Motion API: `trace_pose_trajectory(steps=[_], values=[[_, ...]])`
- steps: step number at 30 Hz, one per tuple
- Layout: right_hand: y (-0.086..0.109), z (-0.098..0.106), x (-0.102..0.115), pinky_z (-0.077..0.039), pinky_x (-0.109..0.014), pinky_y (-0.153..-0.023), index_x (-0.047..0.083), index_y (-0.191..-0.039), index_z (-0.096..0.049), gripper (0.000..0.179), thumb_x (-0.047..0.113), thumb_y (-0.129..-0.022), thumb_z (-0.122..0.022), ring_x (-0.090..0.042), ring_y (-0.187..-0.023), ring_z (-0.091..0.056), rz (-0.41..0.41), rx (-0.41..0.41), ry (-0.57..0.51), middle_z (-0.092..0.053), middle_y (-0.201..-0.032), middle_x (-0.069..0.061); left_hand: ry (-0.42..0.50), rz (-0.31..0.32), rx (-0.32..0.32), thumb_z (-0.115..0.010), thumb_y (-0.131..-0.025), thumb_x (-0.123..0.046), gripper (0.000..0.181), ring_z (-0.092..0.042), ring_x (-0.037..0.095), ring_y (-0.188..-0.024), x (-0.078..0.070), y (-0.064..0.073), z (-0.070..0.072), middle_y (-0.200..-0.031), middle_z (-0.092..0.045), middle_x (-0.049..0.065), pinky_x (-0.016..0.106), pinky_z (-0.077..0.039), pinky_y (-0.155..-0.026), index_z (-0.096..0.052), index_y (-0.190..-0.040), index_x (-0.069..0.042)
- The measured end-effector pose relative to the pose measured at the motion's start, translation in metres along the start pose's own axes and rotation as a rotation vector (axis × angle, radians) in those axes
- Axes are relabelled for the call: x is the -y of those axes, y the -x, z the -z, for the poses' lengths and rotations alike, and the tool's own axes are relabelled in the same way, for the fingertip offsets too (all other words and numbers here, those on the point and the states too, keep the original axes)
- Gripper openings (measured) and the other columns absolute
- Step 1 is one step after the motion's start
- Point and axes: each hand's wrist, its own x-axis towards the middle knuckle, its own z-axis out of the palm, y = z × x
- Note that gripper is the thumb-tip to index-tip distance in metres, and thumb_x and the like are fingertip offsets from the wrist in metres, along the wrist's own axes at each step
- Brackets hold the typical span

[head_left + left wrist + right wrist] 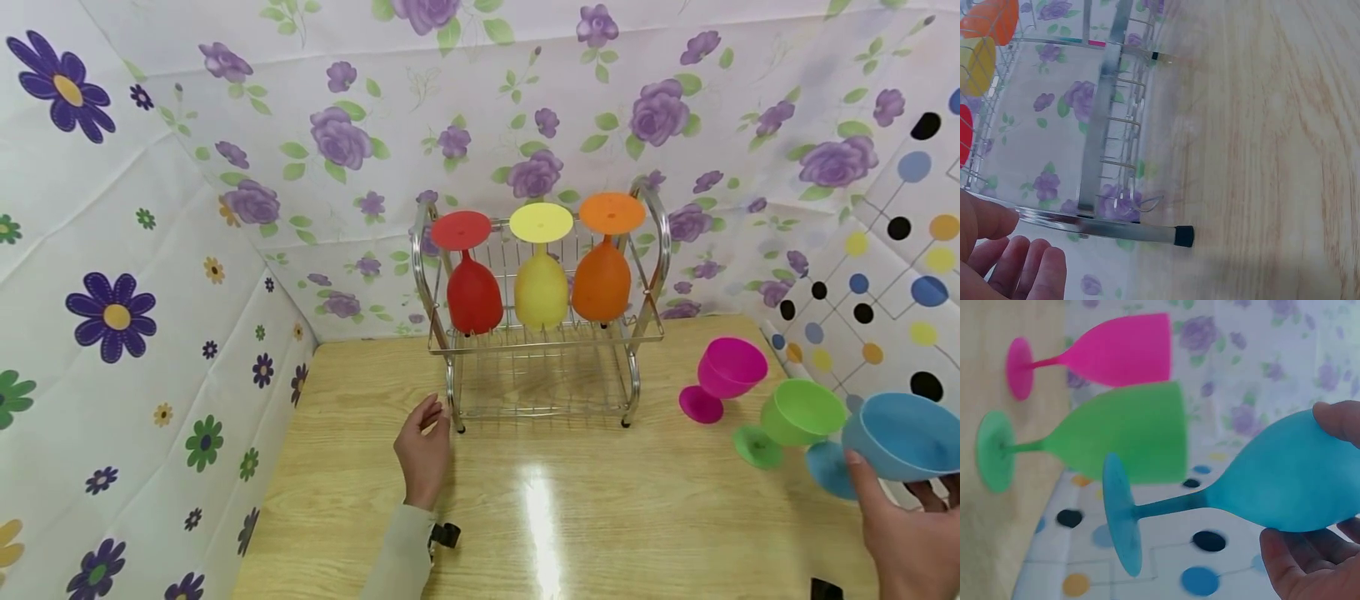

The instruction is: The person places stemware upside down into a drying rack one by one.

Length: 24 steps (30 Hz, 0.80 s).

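At the right edge, my right hand [911, 533] grips a blue plastic goblet [903, 437] by its bowl. In the right wrist view the thumb lies on one side of the blue bowl and the fingers on the other, and its foot appears raised off the table. A green goblet [802, 414] and a pink goblet [731, 368] stand upright beside it. My left hand [426, 450] is by the left front leg of a chrome wire rack [540, 412], fingers loosely bent; whether the thumb touches the tube is unclear.
On the rack's upper tier, a red goblet [474, 297], a yellow goblet [542, 292] and an orange goblet [602, 283] stand upside down in a row. The wooden table [345, 533] is bordered by flowered cloth [442, 100] behind and patterned cloth at both sides.
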Motion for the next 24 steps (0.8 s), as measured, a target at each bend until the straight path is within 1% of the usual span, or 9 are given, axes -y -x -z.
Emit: trace_pose_trajectory(steps=[2, 6, 9, 13, 16, 19, 21, 23, 24], values=[[0.005, 0.002, 0.014, -0.039, -0.027, -0.124, 0.032, -0.165, -0.028, 0.095, 0.016, -0.089, -0.083, -0.013, -0.149, -0.044, 0.018, 0.009, -0.001, -0.040, -0.162, 0.004, 0.009, -0.004, 0.007, -0.075, -0.099, -0.009, 0.032, -0.073, 0.021, -0.106, -0.002, 0.002, 0.003, -0.118, -0.076, 0.010, 0.028, -0.065, -0.086, -0.076, -0.130, -0.016], [0.020, 0.002, 0.042, -0.040, -0.022, -0.123, 0.035, -0.161, -0.037, 0.090, 0.013, -0.088, -0.084, -0.007, -0.145, -0.049, 0.050, 0.036, 0.044, -0.050, -0.159, 0.003, 0.023, -0.007, 0.034, -0.077, -0.098, -0.011, 0.034, -0.073, 0.021, -0.108, -0.010, 0.006, 0.007, -0.121, -0.075, 0.010, 0.027, -0.065, -0.086, -0.075, -0.132, -0.014], [0.028, -0.001, 0.054, -0.042, -0.019, -0.120, 0.036, -0.159, -0.044, 0.090, 0.010, -0.085, -0.087, -0.002, -0.139, -0.053, 0.094, 0.068, 0.045, -0.055, -0.156, 0.003, 0.042, -0.017, 0.065, -0.078, -0.098, -0.012, 0.036, -0.073, 0.024, -0.112, -0.018, 0.012, 0.011, -0.124, -0.074, 0.010, 0.026, -0.065, -0.086, -0.074, -0.134, -0.012], [0.036, -0.006, 0.066, -0.048, -0.013, -0.111, 0.035, -0.155, -0.051, 0.097, 0.003, -0.074, -0.094, 0.005, -0.127, -0.056, 0.198, 0.121, -0.006, -0.060, -0.150, 0.008, 0.077, -0.035, 0.115, -0.079, -0.097, -0.013, 0.037, -0.071, 0.028, -0.116, -0.029, 0.019, 0.014, -0.127, -0.072, 0.012, 0.026, -0.065, -0.086, -0.073, -0.134, -0.010], [0.040, -0.012, 0.075, -0.048, -0.006, -0.102, 0.033, -0.154, -0.055, 0.104, -0.002, -0.066, -0.098, 0.009, -0.121, -0.056, 0.284, 0.186, -0.051, -0.062, -0.145, 0.010, 0.095, -0.050, 0.155, -0.079, -0.097, -0.013, 0.037, -0.070, 0.029, -0.119, -0.038, 0.025, 0.016, -0.130, -0.071, 0.015, 0.030, -0.066, -0.089, -0.073, -0.133, -0.012], [0.044, -0.019, 0.083, -0.047, -0.002, -0.097, 0.026, -0.153, -0.058, 0.109, -0.009, -0.059, -0.098, 0.007, -0.119, -0.059, 0.378, 0.276, -0.129, -0.064, -0.143, 0.001, 0.093, -0.070, 0.191, -0.079, -0.097, -0.014, 0.036, -0.069, 0.028, -0.119, -0.048, 0.031, 0.019, -0.130, -0.071, 0.010, 0.034, -0.065, -0.092, -0.073, -0.133, -0.018], [0.048, -0.024, 0.088, -0.047, -0.001, -0.096, 0.019, -0.153, -0.058, 0.109, -0.012, -0.056, -0.097, 0.005, -0.120, -0.060, 0.431, 0.342, -0.184, -0.065, -0.143, -0.009, 0.093, -0.085, 0.220, -0.079, -0.098, -0.015, 0.036, -0.069, 0.026, -0.119, -0.057, 0.035, 0.021, -0.129, -0.071, 0.006, 0.035, -0.065, -0.093, -0.073, -0.133, -0.022], [0.053, -0.029, 0.093, -0.047, -0.001, -0.097, 0.013, -0.152, -0.058, 0.109, -0.014, -0.054, -0.097, 0.003, -0.123, -0.061, 0.473, 0.400, -0.233, -0.065, -0.143, -0.019, 0.093, -0.106, 0.252, -0.079, -0.098, -0.017, 0.036, -0.069, 0.027, -0.118, -0.065, 0.039, 0.022, -0.129, -0.071, 0.002, 0.035, -0.065, -0.094, -0.073, -0.133, -0.022], [0.055, -0.031, 0.095, -0.047, -0.002, -0.098, 0.012, -0.153, -0.058, 0.109, -0.014, -0.054, -0.097, 0.002, -0.126, -0.061, 0.489, 0.431, -0.251, -0.064, -0.143, -0.022, 0.094, -0.111, 0.270, -0.080, -0.097, -0.019, 0.036, -0.068, 0.027, -0.118, -0.070, 0.041, 0.023, -0.128, -0.071, 0.001, 0.036, -0.065, -0.094, -0.073, -0.133, -0.023]])
